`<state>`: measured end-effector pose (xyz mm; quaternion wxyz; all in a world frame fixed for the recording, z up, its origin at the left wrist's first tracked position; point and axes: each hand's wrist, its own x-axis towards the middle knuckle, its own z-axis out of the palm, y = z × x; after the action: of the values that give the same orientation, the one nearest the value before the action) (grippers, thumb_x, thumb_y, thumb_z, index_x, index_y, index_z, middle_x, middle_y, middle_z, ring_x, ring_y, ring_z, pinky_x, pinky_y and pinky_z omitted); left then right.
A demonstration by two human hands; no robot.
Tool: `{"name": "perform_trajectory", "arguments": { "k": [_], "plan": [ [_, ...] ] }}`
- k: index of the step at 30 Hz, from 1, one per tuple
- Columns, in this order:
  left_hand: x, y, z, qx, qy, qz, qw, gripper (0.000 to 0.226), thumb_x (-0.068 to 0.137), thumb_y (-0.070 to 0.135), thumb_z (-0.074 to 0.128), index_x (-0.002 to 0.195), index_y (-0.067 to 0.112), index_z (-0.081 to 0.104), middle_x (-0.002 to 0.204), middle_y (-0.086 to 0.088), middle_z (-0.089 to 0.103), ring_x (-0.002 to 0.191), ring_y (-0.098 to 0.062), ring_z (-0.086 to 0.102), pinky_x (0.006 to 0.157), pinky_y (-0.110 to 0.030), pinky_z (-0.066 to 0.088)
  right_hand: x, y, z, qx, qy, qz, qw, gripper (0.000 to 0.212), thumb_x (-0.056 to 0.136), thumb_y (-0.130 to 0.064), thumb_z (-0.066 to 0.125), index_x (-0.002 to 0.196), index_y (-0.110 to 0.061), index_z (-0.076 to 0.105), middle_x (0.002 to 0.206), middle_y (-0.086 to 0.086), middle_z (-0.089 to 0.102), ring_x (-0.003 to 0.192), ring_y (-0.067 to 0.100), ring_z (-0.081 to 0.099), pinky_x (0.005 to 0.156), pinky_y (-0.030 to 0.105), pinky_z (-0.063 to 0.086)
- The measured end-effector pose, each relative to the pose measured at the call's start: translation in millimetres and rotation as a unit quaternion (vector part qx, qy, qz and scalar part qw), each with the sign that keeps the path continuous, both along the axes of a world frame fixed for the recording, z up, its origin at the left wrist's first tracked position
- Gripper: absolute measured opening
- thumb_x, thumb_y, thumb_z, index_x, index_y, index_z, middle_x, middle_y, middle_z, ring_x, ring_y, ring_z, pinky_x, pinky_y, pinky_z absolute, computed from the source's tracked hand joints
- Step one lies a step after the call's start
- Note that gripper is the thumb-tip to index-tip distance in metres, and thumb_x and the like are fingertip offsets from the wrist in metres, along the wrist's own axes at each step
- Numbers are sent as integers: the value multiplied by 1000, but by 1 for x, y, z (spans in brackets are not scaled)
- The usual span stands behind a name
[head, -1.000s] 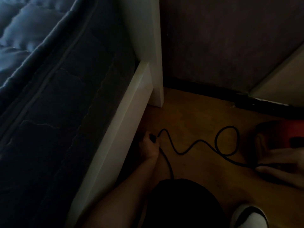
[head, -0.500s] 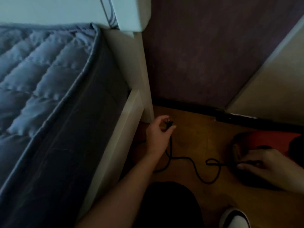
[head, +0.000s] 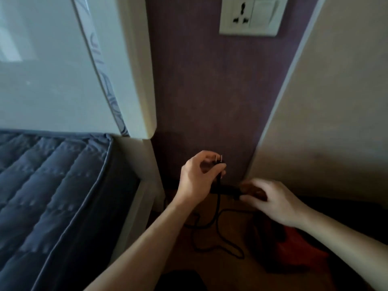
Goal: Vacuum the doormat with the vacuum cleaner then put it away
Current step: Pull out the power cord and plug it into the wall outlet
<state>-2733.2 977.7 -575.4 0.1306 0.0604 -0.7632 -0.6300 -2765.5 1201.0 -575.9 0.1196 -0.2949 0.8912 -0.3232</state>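
Clearly, the left hand (head: 197, 179) is pinching the black plug (head: 219, 164) between thumb and fingertips just below the middle of the view. Its two prongs are pointing up toward the wall socket (head: 243, 16), which is sitting well apart at 12 o'clock. The cord (head: 219, 206) is hanging from the plug and looping over the wooden floor (head: 210, 267) at 6 o'clock, its coils fading into shadow. The right hand (head: 275, 203) is hovering at 4 o'clock, apart from the left, its fingers curled and blurred; whether it is holding anything cannot be told. The red vacuum cleaner (head: 294, 250) is lying on the floor at 5 o'clock, murky and partly hidden under the right forearm. The bed (head: 52, 196) is filling 8 o'clock, cut off by the frame edge.
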Motion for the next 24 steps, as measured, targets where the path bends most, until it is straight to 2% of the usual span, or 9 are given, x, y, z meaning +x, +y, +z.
{"name": "perform_trajectory", "arguments": {
  "k": [3,5,8,11,13,17,21,22,24],
  "plan": [
    [-6,10,43,-51,26,-41,998,13,83,21,79,89,28,71,79,7,72,78,-4,69,74,-20,53,-1,-19,35,-112,-6,-30,993,34,89,-49,67,119,-33,66,106,-18,72,98,-4,67,83,18,51],
    [-8,14,71,-28,35,-64,997,11,83,18,80,91,20,73,81,2,73,76,-2,69,70,-13,50,-3,-32,57,-184,-22,-35,982,27,93,-37,67,120,-30,66,108,-14,74,102,-1,68,86,20,52],
    [-10,17,107,28,49,-78,995,13,83,12,79,93,9,73,83,-8,75,70,-8,70,62,-16,53,-5,-47,86,-294,-33,-49,954,26,92,-29,66,116,-20,70,106,-7,77,103,8,71,87,22,54],
    [-16,12,132,62,65,-93,992,14,84,11,79,95,7,70,82,-10,75,67,-20,70,58,-28,58,-4,-58,108,-371,-19,-86,924,18,88,-30,66,100,-17,73,84,4,78,79,16,75,75,25,56],
    [-23,8,146,36,91,-94,991,15,84,9,78,95,5,69,80,-5,76,70,-16,72,62,-22,57,-7,-63,117,-381,1,-111,918,11,91,-26,67,95,-17,72,76,9,75,68,22,73,68,32,56],
    [-38,-5,172,-31,132,-113,984,12,86,13,76,97,10,72,89,-1,77,85,-10,73,79,-20,55,-19,-70,137,-369,62,-121,919,12,96,-24,66,86,-17,67,62,4,66,50,22,63,48,29,48],
    [-58,-29,190,-140,154,-102,973,16,96,33,63,104,23,72,99,8,73,95,-5,68,87,-30,55,-37,-76,157,-306,159,-111,932,13,95,-36,65,93,-24,72,70,0,68,61,14,65,55,34,48],
    [-64,-36,193,-192,182,-58,963,19,96,35,61,105,24,71,102,10,70,97,-5,66,87,-32,54,-44,-78,162,-295,184,-115,931,12,95,-35,66,93,-25,73,71,-2,68,62,13,64,56,31,47],
    [-78,-50,202,-326,267,58,905,29,89,38,61,111,22,69,115,5,62,103,-14,61,91,-38,53,-57,-83,172,-280,229,-129,923,8,95,-31,68,94,-27,74,72,-9,69,65,7,64,56,23,44]
  ]
}}
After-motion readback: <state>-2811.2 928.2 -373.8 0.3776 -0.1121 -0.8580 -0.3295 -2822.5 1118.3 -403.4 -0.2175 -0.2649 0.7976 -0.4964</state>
